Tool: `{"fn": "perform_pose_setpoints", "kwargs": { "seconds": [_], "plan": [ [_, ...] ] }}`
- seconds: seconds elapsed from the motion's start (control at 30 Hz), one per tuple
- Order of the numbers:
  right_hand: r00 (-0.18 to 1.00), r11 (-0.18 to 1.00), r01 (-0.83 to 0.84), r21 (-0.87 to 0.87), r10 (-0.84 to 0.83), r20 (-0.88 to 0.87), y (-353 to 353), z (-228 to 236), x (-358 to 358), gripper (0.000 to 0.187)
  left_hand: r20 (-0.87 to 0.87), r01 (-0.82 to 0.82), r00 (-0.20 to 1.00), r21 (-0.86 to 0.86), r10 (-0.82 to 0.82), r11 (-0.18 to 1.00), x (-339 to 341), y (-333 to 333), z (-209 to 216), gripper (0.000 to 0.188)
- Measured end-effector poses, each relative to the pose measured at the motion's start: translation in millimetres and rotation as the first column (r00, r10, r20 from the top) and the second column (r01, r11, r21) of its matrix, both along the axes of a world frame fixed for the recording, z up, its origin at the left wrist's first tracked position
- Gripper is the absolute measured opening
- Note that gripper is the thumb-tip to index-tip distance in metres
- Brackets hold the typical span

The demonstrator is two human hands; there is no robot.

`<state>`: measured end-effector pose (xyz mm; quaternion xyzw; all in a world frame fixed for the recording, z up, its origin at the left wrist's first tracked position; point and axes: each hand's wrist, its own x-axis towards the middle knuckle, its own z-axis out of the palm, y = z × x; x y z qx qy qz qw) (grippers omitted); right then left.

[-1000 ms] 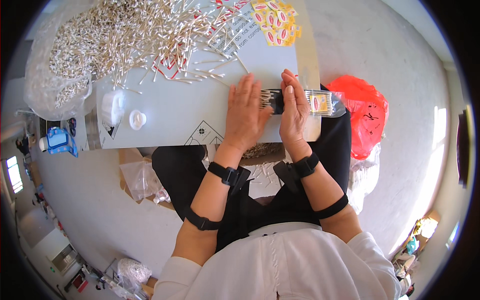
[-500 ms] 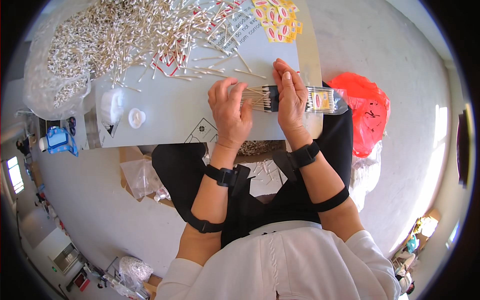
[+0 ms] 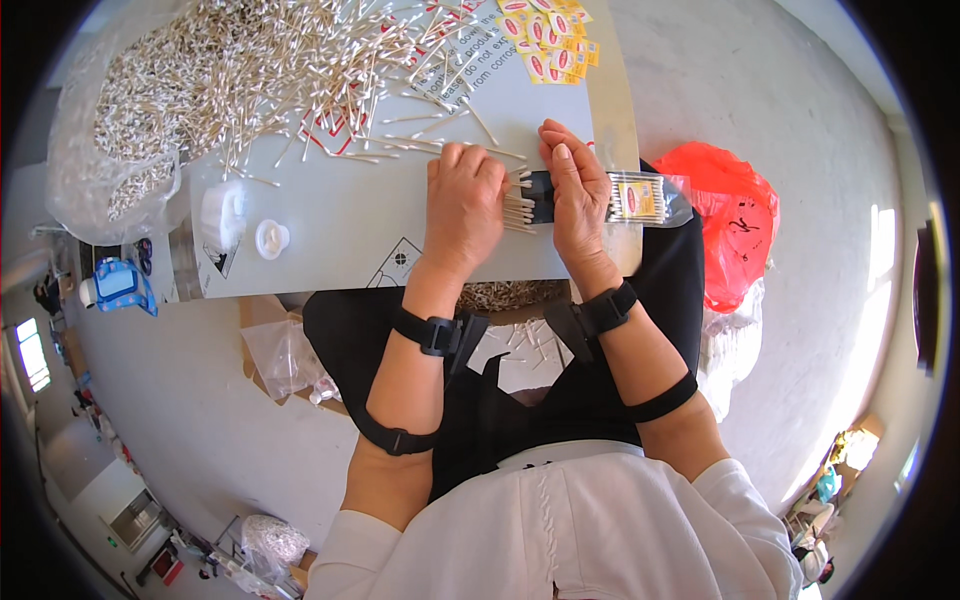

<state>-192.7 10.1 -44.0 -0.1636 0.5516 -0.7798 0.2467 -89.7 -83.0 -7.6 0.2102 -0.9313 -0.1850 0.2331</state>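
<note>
My left hand is closed around a bunch of cotton swabs, whose white tips stick out to the right. These tips lie against a flat black piece. My right hand wraps across the black piece and a clear plastic bag, thumb and fingers pointing away from me. Inside the bag, right of that hand, a row of swabs lies with a yellow card showing. The right palm hides where the black piece meets the bag.
A large heap of loose swabs spills from a clear bag at the far left. Several yellow cards lie at the far right. A white tub and small white lid stand left. A red plastic bag hangs beyond the table's right edge.
My left hand has gone from loosely spread fingers to a closed grip on the swabs, its knuckles now uppermost. The right hand and bag have shifted slightly left.
</note>
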Motion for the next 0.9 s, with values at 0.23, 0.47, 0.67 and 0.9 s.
{"fn": "perform_pose_setpoints", "kwargs": {
  "seconds": [0.23, 0.47, 0.67, 0.9],
  "plan": [
    [1.000, 1.000, 0.005, 0.007, -0.006, 0.021, -1, 1, 0, 0.024, 0.127, 0.069, 0.990, -0.056, -0.062, 0.996, -9, -24, 9, 0.012],
    [0.871, 0.884, -0.122, 0.451, 0.313, -0.379, 25, 22, -5, 0.014, 0.096, 0.049, 0.994, 0.060, -0.054, 0.997, 10, -17, 4, 0.033],
    [0.560, 0.837, -0.015, 0.547, 0.460, -0.689, 25, 20, -9, 0.011, 0.153, 0.067, 0.986, 0.004, -0.067, 0.998, 24, -3, -4, 0.052],
    [0.492, 0.866, 0.006, 0.499, 0.432, -0.756, 26, 26, -7, 0.009, 0.088, 0.009, 0.996, 0.050, -0.013, 0.999, 31, 3, -8, 0.048]
  ]
}}
